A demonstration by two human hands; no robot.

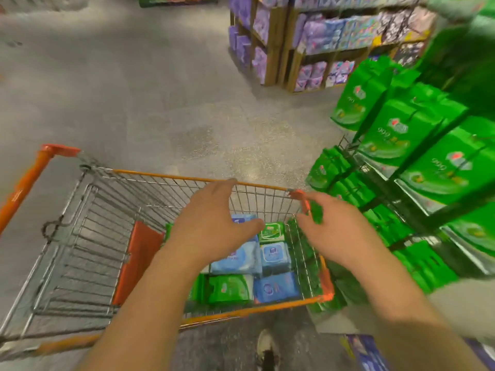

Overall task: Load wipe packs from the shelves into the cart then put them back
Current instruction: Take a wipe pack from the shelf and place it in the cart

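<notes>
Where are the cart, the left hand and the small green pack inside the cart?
cart (171, 179), head view, far orange rim.
left hand (211, 231), head view, back of hand.
small green pack (272, 232), head view, top face.

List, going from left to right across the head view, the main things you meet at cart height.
Orange cart handle → folded orange child seat flap → left hand → blue wipe pack → right hand → green packs on the shelf rack.
</notes>
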